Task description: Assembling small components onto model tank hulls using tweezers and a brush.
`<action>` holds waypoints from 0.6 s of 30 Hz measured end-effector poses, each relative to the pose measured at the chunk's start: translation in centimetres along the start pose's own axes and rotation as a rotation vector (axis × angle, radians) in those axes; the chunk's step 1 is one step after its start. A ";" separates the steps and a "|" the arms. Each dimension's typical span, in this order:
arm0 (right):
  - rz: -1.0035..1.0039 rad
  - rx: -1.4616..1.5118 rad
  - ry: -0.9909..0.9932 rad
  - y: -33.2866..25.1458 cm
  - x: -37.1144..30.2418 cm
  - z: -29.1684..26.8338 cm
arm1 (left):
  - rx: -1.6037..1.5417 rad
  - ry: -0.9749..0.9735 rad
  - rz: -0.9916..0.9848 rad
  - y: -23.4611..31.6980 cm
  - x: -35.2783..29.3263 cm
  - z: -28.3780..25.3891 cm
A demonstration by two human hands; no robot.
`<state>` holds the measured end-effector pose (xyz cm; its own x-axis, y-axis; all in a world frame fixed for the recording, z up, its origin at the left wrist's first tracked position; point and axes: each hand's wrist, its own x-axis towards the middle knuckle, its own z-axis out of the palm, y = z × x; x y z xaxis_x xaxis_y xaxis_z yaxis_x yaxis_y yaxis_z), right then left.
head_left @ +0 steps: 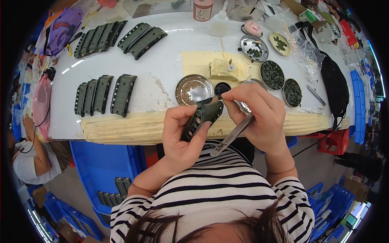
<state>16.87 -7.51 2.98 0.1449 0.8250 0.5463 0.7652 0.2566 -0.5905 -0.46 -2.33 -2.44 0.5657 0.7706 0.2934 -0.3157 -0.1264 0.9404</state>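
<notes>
In my left hand is a dark green curved plastic part with small round fittings along its sides, held tilted over the table's front edge. My right hand grips metal tweezers in its lower fingers, their other end slanting down toward my striped top. The thumb and forefinger of that hand pinch at the part's upper right end. Whatever tiny piece may be between those fingertips is too small to make out. Just beyond the part are a round metal tin of small brownish pieces and a little black cup.
Similar green parts lie in rows at left. To the right stand tins of dark green bits, a metal dish and a black bag. Yellow tape covers the table's front edge. A blue bin sits below left.
</notes>
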 end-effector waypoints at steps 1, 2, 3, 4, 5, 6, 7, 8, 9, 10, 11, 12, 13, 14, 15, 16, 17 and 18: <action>-0.027 -0.024 -0.004 0.0 0.0 0.0 | 0.015 0.003 0.013 -0.1 0.0 0.0; -0.054 -0.048 -0.008 0.1 0.0 0.0 | 0.029 0.005 0.026 -0.1 -0.1 0.0; -0.081 -0.072 -0.012 0.2 0.0 0.0 | 0.052 0.012 0.043 -0.2 -0.2 0.0; -0.117 -0.108 -0.007 0.4 -0.1 0.1 | 0.074 0.018 0.060 -0.3 -0.2 0.0; -0.154 -0.144 -0.001 0.5 -0.2 0.2 | 0.096 0.025 0.077 -0.5 -0.3 0.0; -0.190 -0.180 0.004 0.6 -0.3 0.3 | 0.124 0.029 0.097 -0.6 -0.4 0.0; -0.193 -0.191 0.002 0.6 -0.3 0.3 | 0.152 0.034 0.117 -0.7 -0.4 0.0; -0.197 -0.203 0.000 0.5 -0.3 0.3 | 0.180 0.039 0.137 -0.8 -0.3 0.0; -0.201 -0.216 -0.002 0.4 -0.4 0.2 | 0.180 0.041 0.161 -0.8 -0.3 0.1; -0.199 -0.225 -0.001 0.3 -0.4 0.2 | 0.180 0.043 0.184 -0.9 -0.2 0.2; -0.197 -0.234 -0.001 0.2 -0.5 0.2 | 0.179 0.045 0.207 -0.9 -0.1 0.3; -0.196 -0.244 0.000 0.2 -0.5 0.2 | 0.187 0.044 0.210 -0.9 -0.1 0.3; -0.193 -0.246 -0.005 0.2 -0.5 0.2 | 0.194 0.044 0.214 -0.9 -0.1 0.2; -0.191 -0.248 -0.009 0.1 -0.5 0.2 | 0.202 0.043 0.217 -0.9 -0.1 0.2; -0.189 -0.249 -0.015 0.1 -0.6 0.2 | 0.203 0.053 0.205 -0.9 -0.2 0.2; -0.190 -0.241 -0.012 0.1 -0.6 0.2 | 0.204 0.063 0.192 -1.0 -0.3 0.2; -0.191 -0.232 -0.010 0.2 -0.7 0.4 | 0.205 0.073 0.179 -1.0 -0.4 0.2; -0.191 -0.224 -0.009 0.2 -0.8 0.5 | 0.204 0.075 0.172 -1.0 -0.4 0.3</action>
<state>16.60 -7.88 2.15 -0.0196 0.7772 0.6290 0.8974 0.2910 -0.3316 -0.21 -2.70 -3.44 0.4566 0.7699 0.4458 -0.2383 -0.3769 0.8951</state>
